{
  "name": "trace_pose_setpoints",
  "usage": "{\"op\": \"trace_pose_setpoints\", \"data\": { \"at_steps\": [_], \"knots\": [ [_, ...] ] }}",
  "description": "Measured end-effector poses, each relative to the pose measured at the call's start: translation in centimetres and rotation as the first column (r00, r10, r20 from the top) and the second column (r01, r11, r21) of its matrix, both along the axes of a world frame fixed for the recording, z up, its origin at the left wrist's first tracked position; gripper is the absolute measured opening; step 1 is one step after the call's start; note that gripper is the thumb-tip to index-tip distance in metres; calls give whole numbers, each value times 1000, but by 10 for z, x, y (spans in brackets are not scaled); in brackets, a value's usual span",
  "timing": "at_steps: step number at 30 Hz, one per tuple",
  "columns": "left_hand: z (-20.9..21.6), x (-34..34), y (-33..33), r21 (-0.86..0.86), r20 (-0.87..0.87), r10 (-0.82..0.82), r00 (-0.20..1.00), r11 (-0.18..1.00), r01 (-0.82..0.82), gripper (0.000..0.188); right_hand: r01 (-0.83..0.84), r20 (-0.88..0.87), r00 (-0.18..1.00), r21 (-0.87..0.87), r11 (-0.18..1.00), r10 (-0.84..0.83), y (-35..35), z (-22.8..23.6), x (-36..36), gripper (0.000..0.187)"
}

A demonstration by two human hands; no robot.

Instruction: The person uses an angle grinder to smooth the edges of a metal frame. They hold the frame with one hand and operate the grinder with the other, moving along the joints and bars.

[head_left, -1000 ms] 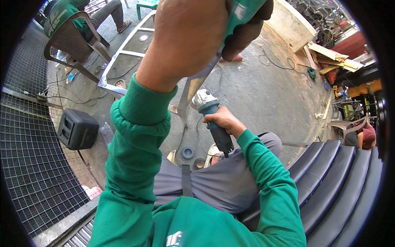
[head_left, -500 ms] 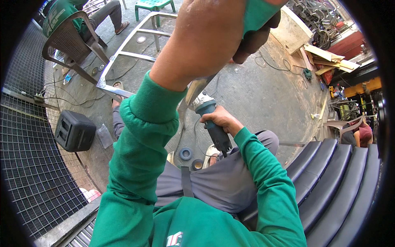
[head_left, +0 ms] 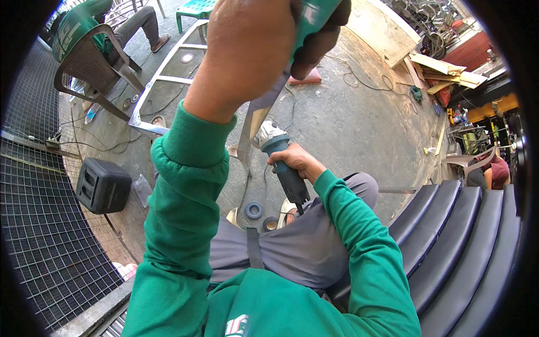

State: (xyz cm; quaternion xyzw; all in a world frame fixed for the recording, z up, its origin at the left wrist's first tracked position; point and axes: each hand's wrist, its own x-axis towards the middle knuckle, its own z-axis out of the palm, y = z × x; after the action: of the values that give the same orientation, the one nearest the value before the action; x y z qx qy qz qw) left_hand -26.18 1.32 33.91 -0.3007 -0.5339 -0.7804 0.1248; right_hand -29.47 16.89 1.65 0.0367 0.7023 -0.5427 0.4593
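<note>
Our right hand (head_left: 301, 161) curls its fingers (head_left: 279, 158) around a teal grinder (head_left: 289, 181), silver-headed, black-tailed; our left hand (head_left: 252, 53)'s grip we cannot tell.

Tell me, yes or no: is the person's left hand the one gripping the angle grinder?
No, the right hand is wrapped around the body of the angle grinder.

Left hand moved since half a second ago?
Yes: the left hand shifted leftward in view against the blue-grey disc on the floor, now hiding more of the metal frame.
</note>
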Motion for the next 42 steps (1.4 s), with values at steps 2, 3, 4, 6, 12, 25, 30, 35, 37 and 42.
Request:
{"op": "trace_pose_setpoints", "data": {
  "at_steps": [2, 3, 4, 6, 12, 25, 30, 35, 37, 42],
  "knots": [
    [-2, 0, 1, -53, -79, 97, 992, 993, -101, 50, 43, 17, 999, 1, 999, -43, 1, 1, -1, 40],
    [-2, 0, 0, -57, -113, 93, 989, 993, -100, 49, 66, 23, 998, 2, 998, -66, 1, 2, -1, 40],
    [-2, -1, 0, -61, -147, 89, 985, 993, -98, 48, 88, 28, 996, 1, 996, -88, 2, 3, -1, 39],
    [-1, -1, -3, -23, -149, -6, 989, 1000, 2, 48, 121, 82, 990, -51, 991, -116, 5, 4, 4, 40],
    [-3, -2, -2, -109, -43, 203, 978, 972, -207, 44, 100, 99, 991, -76, 992, -92, 13, 1, 21, 41],
    [-13, -13, -11, -136, -310, 67, 949, 984, -114, 40, 37, -35, 999, -22, 999, -38, -4, 4, 9, 38],
    [-14, 5, -4, -9, 43, 178, 983, 984, -178, 50, 106, -4, 994, -50, 993, -106, -8, 12, 6, 37],
    [-9, -1, -13, -133, 18, 80, 997, 988, -77, 58, 171, 37, 985, -60, 983, -169, -2, 14, 15, 29],
    [-11, 2, -13, -24, 116, 144, 983, 989, -143, 60, 216, 55, 975, -47, 975, -213, 3, 10, 20, 29],
    [-9, 15, -7, -109, 108, 71, 992, 992, -60, 71, 329, 43, 944, -47, 943, -327, 32, -8, 17, 28]
  ]
}}
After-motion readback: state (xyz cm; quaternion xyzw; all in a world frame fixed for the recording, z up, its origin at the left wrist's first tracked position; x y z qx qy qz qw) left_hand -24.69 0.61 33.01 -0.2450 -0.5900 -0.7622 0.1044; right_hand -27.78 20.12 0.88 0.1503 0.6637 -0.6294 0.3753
